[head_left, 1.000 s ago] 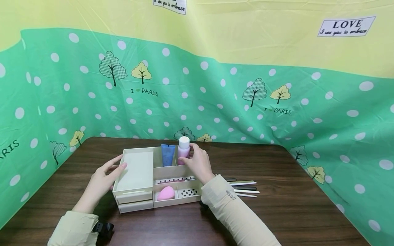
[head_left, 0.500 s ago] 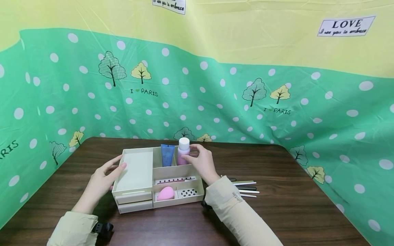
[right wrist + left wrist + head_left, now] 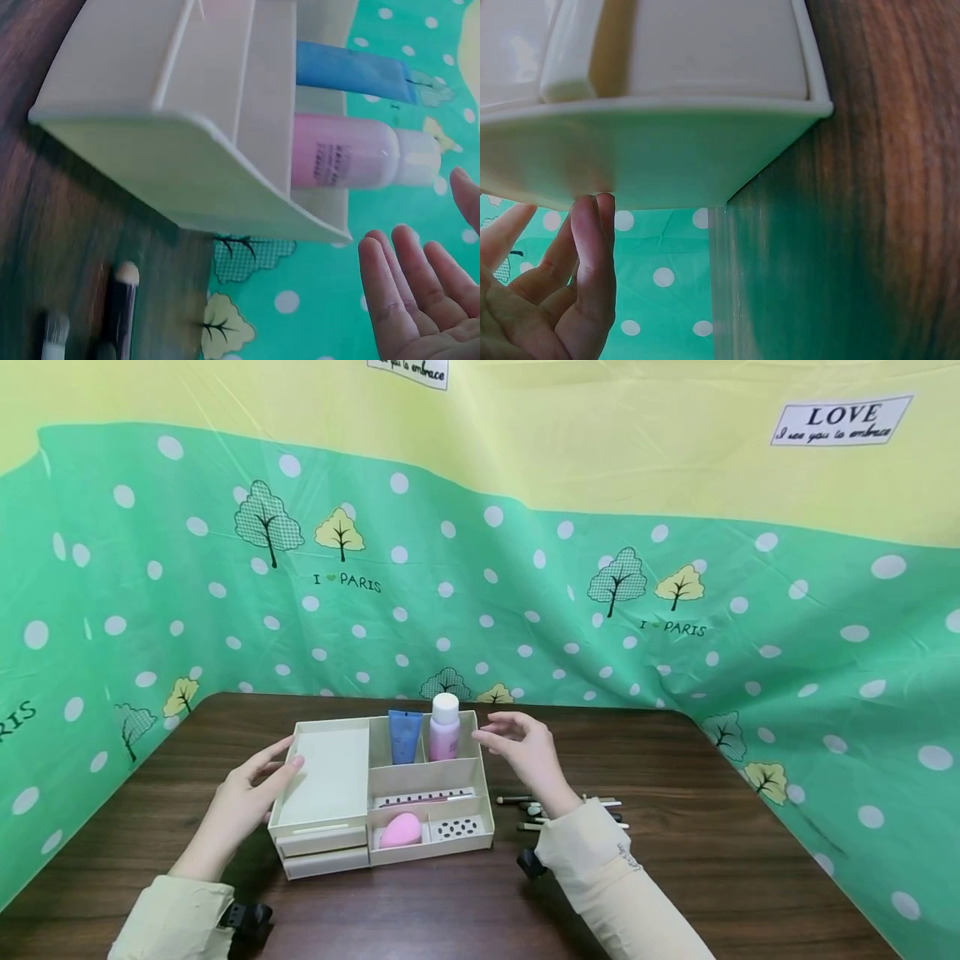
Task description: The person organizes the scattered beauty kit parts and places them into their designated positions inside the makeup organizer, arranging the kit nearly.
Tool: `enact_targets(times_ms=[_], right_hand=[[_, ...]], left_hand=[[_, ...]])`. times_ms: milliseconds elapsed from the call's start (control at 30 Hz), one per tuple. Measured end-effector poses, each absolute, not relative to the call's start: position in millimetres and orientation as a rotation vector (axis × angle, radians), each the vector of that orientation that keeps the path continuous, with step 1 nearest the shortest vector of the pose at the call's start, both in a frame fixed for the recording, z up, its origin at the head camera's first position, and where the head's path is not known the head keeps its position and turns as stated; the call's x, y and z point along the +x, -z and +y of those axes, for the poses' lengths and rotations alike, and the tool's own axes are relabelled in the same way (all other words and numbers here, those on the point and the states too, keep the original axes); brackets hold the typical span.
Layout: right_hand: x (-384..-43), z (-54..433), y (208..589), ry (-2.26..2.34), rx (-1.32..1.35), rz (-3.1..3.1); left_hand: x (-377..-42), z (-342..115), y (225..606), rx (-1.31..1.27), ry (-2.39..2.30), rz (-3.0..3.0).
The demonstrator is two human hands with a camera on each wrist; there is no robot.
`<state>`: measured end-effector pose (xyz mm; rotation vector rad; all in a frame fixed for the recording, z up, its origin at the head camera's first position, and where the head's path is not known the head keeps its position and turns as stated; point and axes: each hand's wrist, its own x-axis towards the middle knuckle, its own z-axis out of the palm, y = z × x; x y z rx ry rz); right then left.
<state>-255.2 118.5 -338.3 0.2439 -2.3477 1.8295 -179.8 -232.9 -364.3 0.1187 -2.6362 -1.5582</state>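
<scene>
A cream desktop organizer [image 3: 330, 777] stands on the table with drawers at its left front and compartments at its right. My left hand [image 3: 243, 789] rests against its left side, thumb over the top edge; the left wrist view shows fingertips [image 3: 592, 217] touching the side wall. In the back compartments a blue squeeze tube [image 3: 405, 737] and a pink bottle with a white cap [image 3: 445, 731] stand upright. My right hand [image 3: 528, 760] is just right of the bottle, apart from it, holding nothing. Its fingers are loosely bent and spread in the right wrist view.
A pink makeup sponge [image 3: 401, 831] lies in a front compartment beside a black-spotted white piece [image 3: 455, 828]. A thin stick [image 3: 427, 800] lies in the middle one. Several makeup brushes [image 3: 525, 800] lie on the table, partly hidden by the right forearm. A patterned curtain [image 3: 450, 568] hangs behind.
My right hand has let go of the pink bottle and moved to the right, away from it. The bottle stays in its compartment. My left hand stays against the organizer.
</scene>
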Motion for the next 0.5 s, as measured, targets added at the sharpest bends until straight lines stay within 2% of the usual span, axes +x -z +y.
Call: enact_targets(times_ms=[500], right_hand=[[-241.6,173.7,344.0,-1.802,0.226,-2.458]], left_hand=[[-180.7,-232.8,365.2,0.124,1.548,-2.63]])
